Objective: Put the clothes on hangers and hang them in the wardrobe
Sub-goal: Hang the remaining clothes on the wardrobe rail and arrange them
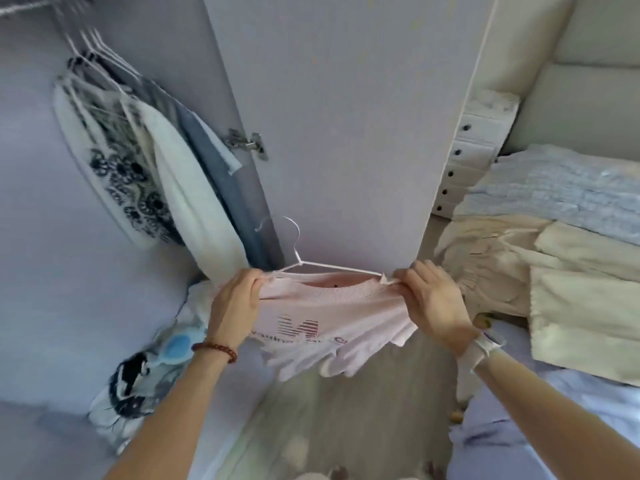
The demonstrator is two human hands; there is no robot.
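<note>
Pale wood-look floor (304, 410) underfoot, lilac-covered bed (540, 410) along the right edge. Nearest, two bare forearms reached forward. Left hand (235, 303), brown beaded bracelet (215, 348) at the wrist, pinched one shoulder of the pale pink printed T-shirt (325, 327); right hand (433, 299), white wristwatch (483, 346) at the wrist, pinched the other shoulder. Held taut between both grips, probably to stretch the neckline over the arms of the thin white wire hanger (304, 261), hook standing clear above the collar (left end of the hanger hidden under cloth and fingers). Shirt kept off the floor, in front of the open white wardrobe door (346, 133).

Further right, a stack of folded cream garments (581, 306) and a folded light-blue textured fabric (554, 188) on the bed, likely waiting for hangers. Down left, a crumpled white-and-black patterned cloth (138, 382) low in the wardrobe.

Further back, inside the wardrobe (41, 202): a white blouse with black floral print (121, 174), a white knit (187, 188) and a grey-blue garment (214, 157), already hung from a rail (31, 5). Beyond the door, a small white drawer unit with dark knobs (474, 157).
</note>
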